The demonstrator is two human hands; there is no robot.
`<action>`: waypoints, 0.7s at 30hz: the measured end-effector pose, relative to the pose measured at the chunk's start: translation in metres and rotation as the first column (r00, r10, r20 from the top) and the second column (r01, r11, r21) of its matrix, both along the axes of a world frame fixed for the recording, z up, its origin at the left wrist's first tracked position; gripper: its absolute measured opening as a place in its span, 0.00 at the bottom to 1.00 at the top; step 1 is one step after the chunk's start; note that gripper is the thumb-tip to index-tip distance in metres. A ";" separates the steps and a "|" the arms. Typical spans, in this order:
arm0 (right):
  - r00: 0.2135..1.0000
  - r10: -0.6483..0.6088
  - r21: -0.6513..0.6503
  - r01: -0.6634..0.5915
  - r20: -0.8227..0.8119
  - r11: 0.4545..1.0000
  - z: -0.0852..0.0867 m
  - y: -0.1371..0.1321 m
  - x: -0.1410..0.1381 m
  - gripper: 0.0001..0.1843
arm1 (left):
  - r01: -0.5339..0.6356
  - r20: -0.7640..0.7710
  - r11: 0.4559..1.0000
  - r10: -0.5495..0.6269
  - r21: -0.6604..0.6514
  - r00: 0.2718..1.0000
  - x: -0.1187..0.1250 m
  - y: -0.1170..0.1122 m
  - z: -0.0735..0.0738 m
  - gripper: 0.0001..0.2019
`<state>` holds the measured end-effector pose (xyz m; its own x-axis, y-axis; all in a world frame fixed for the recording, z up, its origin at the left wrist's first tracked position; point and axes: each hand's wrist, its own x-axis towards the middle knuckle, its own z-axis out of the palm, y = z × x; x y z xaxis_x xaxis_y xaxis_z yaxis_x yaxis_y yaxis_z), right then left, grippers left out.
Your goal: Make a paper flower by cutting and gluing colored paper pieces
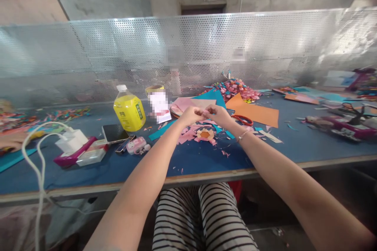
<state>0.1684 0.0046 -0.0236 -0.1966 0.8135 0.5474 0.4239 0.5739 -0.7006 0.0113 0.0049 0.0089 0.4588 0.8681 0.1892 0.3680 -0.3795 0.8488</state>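
Note:
Above the middle of the blue table, my left hand [191, 115] and my right hand [218, 114] meet with fingertips pinched together. Whatever lies between the fingers is too small to make out. Just below them sits a small orange and tan paper piece [205, 135] with a jagged edge, among pink paper scraps [188, 135]. Behind my hands lie pink paper sheets [184, 102] and a teal sheet [217, 96]. A large orange sheet [262, 114] spreads to the right. Red-handled scissors [244, 120] rest beside my right wrist, partly hidden.
At left stand a yellow bottle [129, 111], a purple power strip [72, 155] with white chargers and cables, a phone [114, 133] and a pink case [137, 146]. Another person's hand [13, 141] is at far left. A paper-strip heap [235, 89] lies before a perforated metal partition [265, 47].

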 end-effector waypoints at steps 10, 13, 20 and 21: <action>0.996 -0.092 0.008 0.092 0.007 0.996 0.006 -0.003 0.004 0.08 | 0.010 0.083 0.995 -0.002 -0.096 0.997 -0.004 0.009 -0.008 0.12; 0.992 -0.126 0.175 0.123 0.002 0.977 0.009 -0.006 0.006 0.05 | 0.010 0.179 0.994 0.010 -0.108 0.984 -0.001 0.007 -0.006 0.11; 0.978 -0.176 0.382 0.121 0.112 0.916 0.015 -0.016 0.005 0.04 | -0.011 0.181 0.999 0.018 -0.041 0.983 0.002 0.006 -0.004 0.12; 0.979 -0.163 0.377 0.105 0.126 0.920 0.015 -0.016 0.004 0.04 | -0.005 0.176 0.999 0.011 -0.034 0.984 0.002 0.005 -0.004 0.12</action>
